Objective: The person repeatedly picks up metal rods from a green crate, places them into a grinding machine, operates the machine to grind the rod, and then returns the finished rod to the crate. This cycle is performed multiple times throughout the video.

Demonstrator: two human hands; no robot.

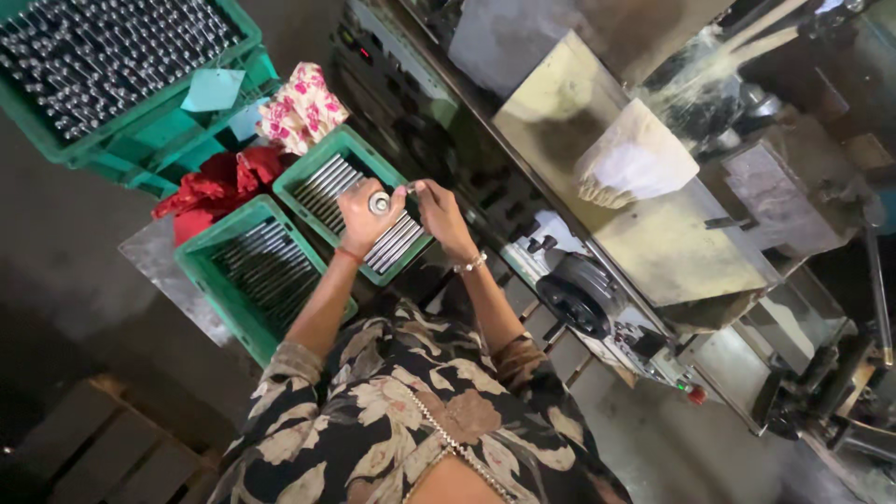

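While both hands work over a green crate (311, 171) of metal rods (329, 187) — left hand (362, 219) clenched round a short metal cylinder (379, 203), right hand (439, 210) pinching its end — the piece stays steady above its stock.

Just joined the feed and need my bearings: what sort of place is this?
Probably a small metalworking workshop. Green crates hold rows of metal rods, a greasy machine stands alongside, and the left hand and right hand hold a metal cylinder.

The small round silver metal part (379, 203) is mostly hidden inside the left hand (362, 217); the top-left green plastic crate (56, 140) runs off the picture's edge.
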